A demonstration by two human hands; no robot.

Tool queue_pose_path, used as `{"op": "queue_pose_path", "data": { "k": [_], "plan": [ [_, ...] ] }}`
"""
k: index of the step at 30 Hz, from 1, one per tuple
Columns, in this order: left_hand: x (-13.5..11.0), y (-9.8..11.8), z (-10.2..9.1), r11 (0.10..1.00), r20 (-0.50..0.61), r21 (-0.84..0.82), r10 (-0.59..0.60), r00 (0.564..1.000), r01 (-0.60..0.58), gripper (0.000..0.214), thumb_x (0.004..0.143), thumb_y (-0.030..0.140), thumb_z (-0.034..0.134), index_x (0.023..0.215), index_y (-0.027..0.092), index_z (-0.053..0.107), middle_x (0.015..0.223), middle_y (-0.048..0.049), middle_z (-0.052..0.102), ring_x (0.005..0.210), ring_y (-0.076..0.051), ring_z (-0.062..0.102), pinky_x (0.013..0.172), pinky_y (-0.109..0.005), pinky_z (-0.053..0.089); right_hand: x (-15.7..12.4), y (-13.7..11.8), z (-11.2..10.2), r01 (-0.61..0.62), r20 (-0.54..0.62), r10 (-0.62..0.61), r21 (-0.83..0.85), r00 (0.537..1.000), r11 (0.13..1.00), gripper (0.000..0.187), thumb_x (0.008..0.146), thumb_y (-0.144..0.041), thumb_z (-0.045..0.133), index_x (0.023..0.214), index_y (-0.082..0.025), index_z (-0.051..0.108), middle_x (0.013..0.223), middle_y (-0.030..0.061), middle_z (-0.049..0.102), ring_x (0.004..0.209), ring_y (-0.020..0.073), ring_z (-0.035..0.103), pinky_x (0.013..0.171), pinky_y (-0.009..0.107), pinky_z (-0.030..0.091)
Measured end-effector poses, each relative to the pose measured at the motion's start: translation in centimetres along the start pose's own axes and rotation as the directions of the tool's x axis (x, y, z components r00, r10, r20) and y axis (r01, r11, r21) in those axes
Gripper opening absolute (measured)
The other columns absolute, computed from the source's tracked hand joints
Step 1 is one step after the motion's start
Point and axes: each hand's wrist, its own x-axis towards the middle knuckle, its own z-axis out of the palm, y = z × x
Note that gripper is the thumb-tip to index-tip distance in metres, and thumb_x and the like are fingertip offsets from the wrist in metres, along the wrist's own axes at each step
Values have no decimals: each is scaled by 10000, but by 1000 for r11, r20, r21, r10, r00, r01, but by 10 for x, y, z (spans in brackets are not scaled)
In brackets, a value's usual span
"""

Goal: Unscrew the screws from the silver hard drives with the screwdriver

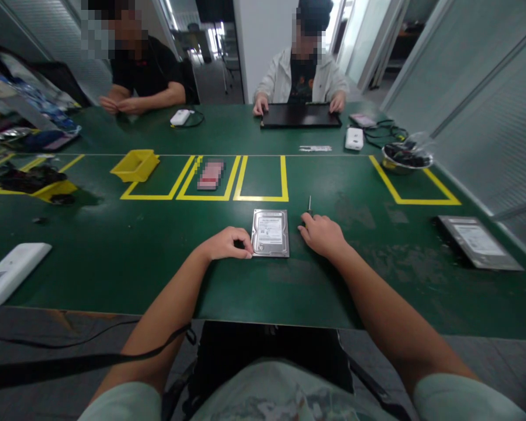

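A silver hard drive (270, 233) with a white label lies flat on the green table in front of me. At its left edge is my left hand (228, 244), fingers curled and fingertips closed at the drive's near left corner. My right hand (322, 235) rests on the table to the right of the drive, closed around a screwdriver (309, 204). The screwdriver's thin metal shaft points away from me, and most of its handle is hidden under my fingers. A gap separates this hand from the drive.
Another drive-like metal unit (480, 242) lies at the right. Yellow tape outlines cross the green table (245, 292); a yellow bin (135, 166) and a pink-red item (211, 175) stand there. A bowl of dark parts (407, 159) sits far right. Two people work opposite, one holding a black panel (301, 116).
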Motion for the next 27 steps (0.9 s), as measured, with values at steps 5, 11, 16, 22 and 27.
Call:
{"op": "queue_pose_path", "data": {
  "k": [5, 11, 16, 22, 27],
  "plan": [
    [-1, 3, 0, 1000, -7, 2, -9, 1000, 9, 129, 759, 264, 780, 815, 153, 746, 848, -44, 675, 826, -152, 640, 795, -264, 492, 1, 0, -2, -5, -7, 5, 20, 1000, 1000, 376, 1000, -460, 323, 1205, -215, 521, 1087, 127, 668, 993, 278, 608, 790, 343, 435],
    [-1, 7, -1, 1000, -4, 10, -6, 1000, 6, 121, 767, 264, 772, 823, 162, 737, 843, -35, 680, 842, -157, 631, 809, -271, 484, 2, 2, -2, 0, -24, 1, 40, 1000, 999, 366, 996, -472, 339, 1184, -221, 528, 1066, 112, 677, 977, 264, 608, 787, 330, 423],
    [-1, 5, -2, 1000, 13, 17, 4, 1000, -4, 123, 766, 254, 769, 846, 167, 739, 860, -34, 682, 853, -156, 631, 817, -271, 484, 3, 3, 1, 5, -42, -3, 47, 999, 999, 364, 996, -472, 344, 1189, -226, 529, 1062, 104, 678, 976, 262, 609, 791, 329, 418],
    [-1, 4, -2, 1000, 17, 4, 7, 1000, -7, 125, 763, 244, 768, 855, 166, 737, 854, -32, 676, 839, -152, 635, 815, -273, 488, 3, 3, 2, 1, -50, 2, 60, 999, 998, 367, 992, -477, 348, 1184, -226, 536, 1053, 105, 677, 965, 259, 608, 782, 327, 412],
    [-1, 2, -2, 1000, 16, 2, 16, 1000, -17, 128, 763, 237, 768, 865, 166, 738, 862, -33, 675, 844, -152, 635, 814, -275, 488, 3, 2, 1, -2, -60, 7, 80, 998, 997, 354, 986, -467, 369, 1180, -225, 540, 1042, 105, 676, 954, 251, 607, 773, 318, 407]
  ]
}}
